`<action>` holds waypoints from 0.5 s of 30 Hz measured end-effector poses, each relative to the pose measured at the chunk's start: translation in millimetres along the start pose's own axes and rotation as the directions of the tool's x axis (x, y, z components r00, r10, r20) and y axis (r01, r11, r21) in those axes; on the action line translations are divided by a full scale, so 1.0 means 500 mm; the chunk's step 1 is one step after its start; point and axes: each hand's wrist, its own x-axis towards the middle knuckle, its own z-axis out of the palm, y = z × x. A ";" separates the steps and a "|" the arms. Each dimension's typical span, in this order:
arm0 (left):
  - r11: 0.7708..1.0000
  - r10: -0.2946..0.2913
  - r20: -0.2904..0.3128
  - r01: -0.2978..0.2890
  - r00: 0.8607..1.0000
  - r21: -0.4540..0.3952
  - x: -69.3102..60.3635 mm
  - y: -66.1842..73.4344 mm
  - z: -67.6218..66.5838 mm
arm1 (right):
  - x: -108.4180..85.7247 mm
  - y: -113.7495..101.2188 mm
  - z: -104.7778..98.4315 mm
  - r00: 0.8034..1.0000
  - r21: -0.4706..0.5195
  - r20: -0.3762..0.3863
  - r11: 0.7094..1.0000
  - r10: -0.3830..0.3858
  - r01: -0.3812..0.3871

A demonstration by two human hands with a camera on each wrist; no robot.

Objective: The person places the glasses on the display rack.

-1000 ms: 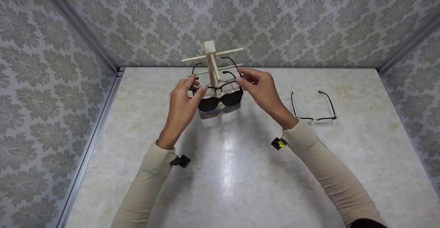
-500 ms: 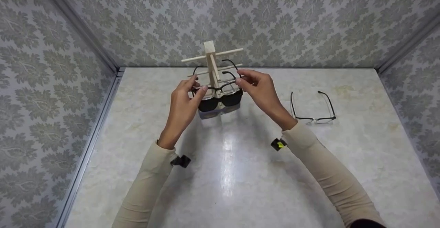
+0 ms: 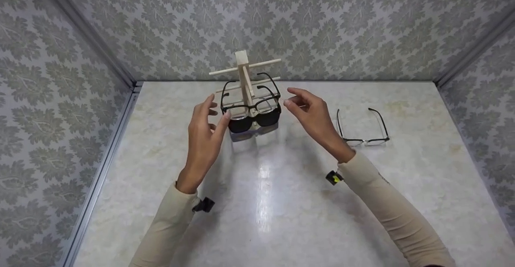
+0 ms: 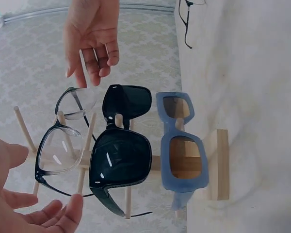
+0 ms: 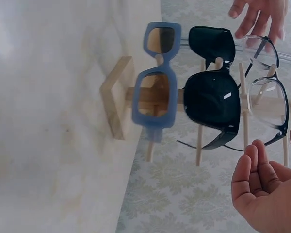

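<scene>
A wooden eyewear stand [image 3: 242, 60] bears three pairs on its pegs. Uppermost among them are black-rimmed clear glasses [image 4: 63, 150], above dark sunglasses [image 4: 120, 158] and blue-framed sunglasses [image 4: 166, 165] near the base. My left hand [image 3: 203, 134] is just left of the clear glasses, thumb and fingers spread; the left wrist view shows a small gap to the rim. On the other side, my right hand [image 3: 312, 116] hovers beside the right temple with bent, relaxed fingers, holding nothing. In the head view the dark pair partly hides the blue one.
Another pair of black half-rim glasses [image 3: 364, 140] lies on the marbled tabletop [image 3: 281, 202], right of the stand, with its temples unfolded. A bare peg [image 3: 265, 62] crosses the stand's top. Patterned walls [image 3: 257, 17] enclose the back and sides.
Both hands have let go of the clear glasses' temples and drawn apart, left hand leftward and nearer me, right hand rightward. The glasses stay on the stand.
</scene>
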 end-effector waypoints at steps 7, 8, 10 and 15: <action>0.993 0.115 -0.088 -0.113 0.989 0.020 -0.064 0.003 0.006 | -0.046 0.040 -0.032 0.999 -0.068 -0.004 0.996 0.054 -0.054; 0.993 0.122 -0.085 -0.121 0.989 0.015 -0.072 0.003 0.009 | -0.052 0.045 -0.036 0.998 -0.068 -0.002 0.996 0.058 -0.058; 0.992 0.127 -0.073 -0.127 0.989 0.000 -0.085 0.003 0.015 | -0.063 0.052 -0.044 0.998 -0.069 0.001 0.995 0.066 -0.065; 0.994 0.102 -0.029 -0.103 0.994 -0.042 -0.107 -0.001 0.035 | -0.087 0.065 -0.062 0.997 -0.090 -0.003 0.993 0.082 -0.082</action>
